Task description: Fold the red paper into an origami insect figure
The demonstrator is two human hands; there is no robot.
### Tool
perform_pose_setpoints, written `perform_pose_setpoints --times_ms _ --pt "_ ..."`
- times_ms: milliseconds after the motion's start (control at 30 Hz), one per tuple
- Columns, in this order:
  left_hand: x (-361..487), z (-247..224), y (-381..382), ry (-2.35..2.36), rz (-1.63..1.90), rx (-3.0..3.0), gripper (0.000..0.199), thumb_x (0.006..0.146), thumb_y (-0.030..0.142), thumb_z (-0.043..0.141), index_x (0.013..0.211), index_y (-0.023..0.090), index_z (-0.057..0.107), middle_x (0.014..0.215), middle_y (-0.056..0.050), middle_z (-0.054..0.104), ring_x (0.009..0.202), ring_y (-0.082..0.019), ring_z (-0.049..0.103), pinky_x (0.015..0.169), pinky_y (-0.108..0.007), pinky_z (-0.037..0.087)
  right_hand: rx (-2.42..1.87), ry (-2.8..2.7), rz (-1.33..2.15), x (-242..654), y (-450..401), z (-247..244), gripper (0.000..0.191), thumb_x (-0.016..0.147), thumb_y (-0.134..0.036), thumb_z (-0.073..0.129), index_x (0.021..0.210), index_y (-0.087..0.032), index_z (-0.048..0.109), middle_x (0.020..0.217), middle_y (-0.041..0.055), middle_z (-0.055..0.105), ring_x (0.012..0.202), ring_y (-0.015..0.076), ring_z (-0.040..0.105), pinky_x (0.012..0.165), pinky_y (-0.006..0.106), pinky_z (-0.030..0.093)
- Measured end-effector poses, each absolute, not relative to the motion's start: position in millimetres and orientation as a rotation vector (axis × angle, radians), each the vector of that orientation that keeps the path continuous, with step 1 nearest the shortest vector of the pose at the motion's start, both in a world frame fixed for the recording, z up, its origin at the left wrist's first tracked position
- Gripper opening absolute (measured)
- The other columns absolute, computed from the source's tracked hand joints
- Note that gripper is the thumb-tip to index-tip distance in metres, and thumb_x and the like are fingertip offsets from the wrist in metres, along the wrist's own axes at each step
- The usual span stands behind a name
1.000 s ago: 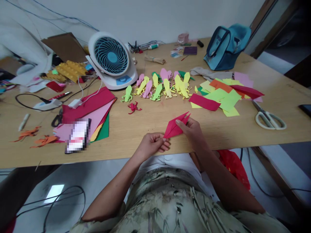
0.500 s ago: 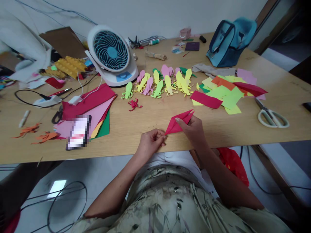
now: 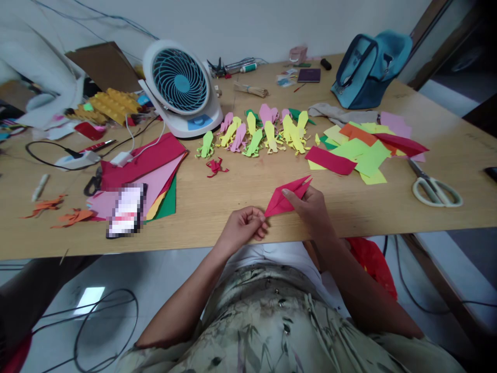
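A red folded paper (image 3: pixel 283 196), shaped like a pointed diamond, is held just above the front part of the table. My right hand (image 3: pixel 309 206) grips its right half, thumb on top and fingers beneath. At the paper's lower left tip, my left hand (image 3: pixel 245 226) is closed, with thumb and forefinger pinching that point. Beyond the hands lies a small red origami frog (image 3: pixel 216 167). Behind it, several folded paper figures (image 3: pixel 271 135) in green, yellow and pink stand in a cluster.
Loose coloured paper pieces (image 3: pixel 361 150) and white-handled scissors (image 3: pixel 435 189) lie to the right. On the left are a phone (image 3: pixel 127 210), stacked paper sheets (image 3: pixel 155 178), orange paper figures (image 3: pixel 74 218) and a power strip (image 3: pixel 79 159). A fan (image 3: pixel 180 85) and a blue bag (image 3: pixel 368 70) stand farther back.
The hands and the red paper hold almost the same pose. The whole view has shifted very slightly, and the left fingers have moved a little at the paper's tip.
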State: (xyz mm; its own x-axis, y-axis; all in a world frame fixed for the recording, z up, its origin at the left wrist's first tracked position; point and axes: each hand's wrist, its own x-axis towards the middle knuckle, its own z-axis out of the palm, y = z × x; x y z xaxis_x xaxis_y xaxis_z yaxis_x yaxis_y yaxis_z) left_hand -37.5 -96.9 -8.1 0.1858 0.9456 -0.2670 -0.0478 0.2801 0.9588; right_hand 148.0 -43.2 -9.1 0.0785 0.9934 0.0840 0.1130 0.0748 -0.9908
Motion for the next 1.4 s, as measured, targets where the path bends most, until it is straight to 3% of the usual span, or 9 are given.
perform_pose_setpoints --times_ms 133,333,567,733,900,1067,1267,1400 --pt "-40.3 -4.0 -95.9 1.11 0.892 0.962 0.03 0.074 0.038 0.078 0.082 0.015 0.061 0.071 0.001 0.065 0.051 -0.006 0.055 0.045 -0.017 0.049 -1.295 -1.276 1.005 149.9 -43.1 -8.1 0.029 0.072 -0.045 0.073 0.066 -0.018 0.064 0.063 0.0004 0.063 0.06 0.0154 0.055 0.057 0.027 0.045" --pt "-40.0 -3.7 -95.6 1.159 0.913 0.968 0.024 0.07 0.032 0.076 0.077 0.016 0.058 0.06 0.006 0.055 0.043 -0.003 0.044 0.04 -0.014 0.038 -1.267 -1.302 0.952 148.3 -48.9 -6.8 0.03 0.073 -0.045 0.073 0.064 -0.018 0.062 0.06 -0.0006 0.061 0.058 0.0145 0.052 0.056 0.027 0.043" --pt "-36.0 -8.2 -95.8 1.234 0.914 1.071 0.017 0.072 0.029 0.069 0.078 0.017 0.059 0.052 0.007 0.051 0.04 -0.004 0.042 0.038 -0.014 0.034 -1.265 -1.273 0.923 146.1 -52.6 -9.0 0.03 0.075 -0.044 0.073 0.064 -0.019 0.06 0.058 -0.0022 0.059 0.056 0.0133 0.051 0.055 0.026 0.042" --pt "-39.2 -7.4 -96.9 1.238 0.979 1.142 0.017 0.075 0.031 0.069 0.077 0.017 0.059 0.048 0.009 0.047 0.038 -0.003 0.039 0.039 -0.014 0.03 -1.248 -1.171 1.037 144.9 -51.0 -13.8 0.029 0.073 -0.047 0.074 0.068 -0.019 0.065 0.065 0.0001 0.066 0.06 0.0155 0.058 0.059 0.027 0.047" --pt "-40.2 -3.2 -95.3 1.169 0.933 1.042 0.024 0.073 0.036 0.072 0.079 0.017 0.058 0.064 0.003 0.06 0.041 -0.003 0.043 0.039 -0.016 0.033 -1.264 -1.113 1.085 140.8 -54.3 -16.4 0.03 0.074 -0.048 0.073 0.074 -0.019 0.069 0.071 0.0021 0.071 0.065 0.0178 0.063 0.062 0.029 0.05" --pt "-39.4 -6.2 -96.6 1.263 0.962 1.156 0.03 0.078 0.042 0.073 0.074 0.014 0.062 0.057 0.004 0.057 0.04 -0.002 0.04 0.039 -0.014 0.03 -1.231 -1.142 1.019 140.0 -57.1 -17.2 0.029 0.075 -0.046 0.075 0.071 -0.019 0.067 0.068 0.0009 0.068 0.064 0.0165 0.061 0.063 0.028 0.049" --pt "-41.7 -8.1 -97.3 1.187 0.963 1.111 0.038 0.074 0.05 0.078 0.084 0.015 0.066 0.065 0.002 0.063 0.046 -0.005 0.05 0.044 -0.016 0.042 -1.183 -1.034 1.145 137.0 -58.8 -20.5 0.033 0.074 -0.05 0.076 0.076 -0.017 0.069 0.072 0.0025 0.071 0.065 0.0174 0.063 0.064 0.03 0.052" --pt "-39.9 -4.9 -98.5 1.241 0.978 1.137 0.037 0.074 0.05 0.078 0.08 0.014 0.069 0.06 0.002 0.061 0.043 -0.004 0.045 0.042 -0.016 0.039 -1.181 -1.107 1.08 134.6 -62.9 -16.0 0.031 0.075 -0.048 0.075 0.072 -0.018 0.067 0.071 0.002 0.069 0.066 0.0172 0.062 0.063 0.029 0.051"
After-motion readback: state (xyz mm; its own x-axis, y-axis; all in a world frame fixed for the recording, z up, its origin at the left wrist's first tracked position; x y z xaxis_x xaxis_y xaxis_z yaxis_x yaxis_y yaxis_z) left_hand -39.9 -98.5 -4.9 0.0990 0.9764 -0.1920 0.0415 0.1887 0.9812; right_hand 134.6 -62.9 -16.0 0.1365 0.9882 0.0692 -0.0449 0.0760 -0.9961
